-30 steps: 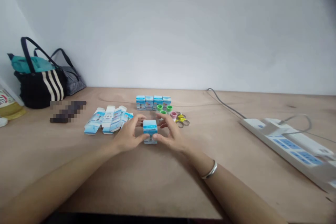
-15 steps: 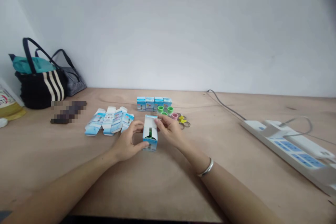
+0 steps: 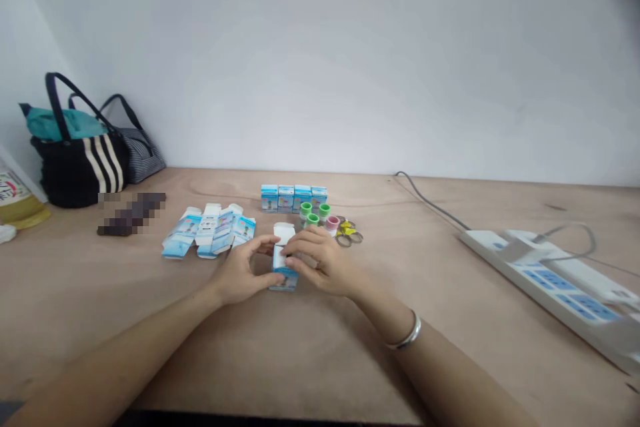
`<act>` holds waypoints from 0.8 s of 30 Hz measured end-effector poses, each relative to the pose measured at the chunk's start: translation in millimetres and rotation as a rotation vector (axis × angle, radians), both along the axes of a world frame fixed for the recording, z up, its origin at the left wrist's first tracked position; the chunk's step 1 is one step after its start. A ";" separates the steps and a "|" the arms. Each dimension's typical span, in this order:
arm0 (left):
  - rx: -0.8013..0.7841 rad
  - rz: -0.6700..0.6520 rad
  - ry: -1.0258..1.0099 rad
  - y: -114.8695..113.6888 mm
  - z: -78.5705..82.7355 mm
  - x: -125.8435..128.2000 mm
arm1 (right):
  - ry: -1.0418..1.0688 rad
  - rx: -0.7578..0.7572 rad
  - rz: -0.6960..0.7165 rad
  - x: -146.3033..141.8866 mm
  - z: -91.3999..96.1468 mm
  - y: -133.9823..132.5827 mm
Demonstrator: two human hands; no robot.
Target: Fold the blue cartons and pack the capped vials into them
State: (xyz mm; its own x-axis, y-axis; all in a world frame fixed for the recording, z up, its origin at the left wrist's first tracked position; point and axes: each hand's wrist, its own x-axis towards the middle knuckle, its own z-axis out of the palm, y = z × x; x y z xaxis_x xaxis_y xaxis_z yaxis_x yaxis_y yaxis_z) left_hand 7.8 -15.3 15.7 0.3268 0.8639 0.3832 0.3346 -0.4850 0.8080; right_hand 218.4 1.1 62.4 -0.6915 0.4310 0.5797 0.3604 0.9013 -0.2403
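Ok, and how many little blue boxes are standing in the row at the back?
4. They stand side by side on the wooden table, from left to right in the view: first box, second box, third box, fourth box.

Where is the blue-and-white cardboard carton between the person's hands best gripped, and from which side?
Grip the blue-and-white cardboard carton by its lower blue end, from the near side: that end looks closed and firm, while the far end's white flap stands open and would bend.

Free passage in front of the white carton [image 3: 284, 232]; obstacles: flat blue-printed cartons [image 3: 207, 232] just left, green caps [image 3: 313, 219] and upright boxes [image 3: 286, 199] behind.
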 end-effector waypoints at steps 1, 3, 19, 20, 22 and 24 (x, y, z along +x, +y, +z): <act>0.022 0.010 0.028 -1.1 2.1 -0.5 | 0.008 0.011 -0.019 2.3 -0.4 0.8; 0.063 0.030 0.063 -2.8 5.5 -1.5 | 0.026 0.013 -0.038 7.8 -1.2 2.8; 0.156 0.030 0.185 -6.3 6.4 2.2 | 0.010 -0.272 0.108 9.6 -32.6 12.1; 0.153 0.036 0.190 -6.3 6.7 2.4 | 0.021 -0.287 0.083 13.6 -28.9 12.8; 0.139 0.044 0.201 -6.2 6.2 2.5 | 0.051 -0.316 0.030 23.4 -20.3 14.9; 0.126 0.041 0.212 -5.8 5.1 2.5 | 0.092 -0.332 -0.007 33.7 -12.6 18.5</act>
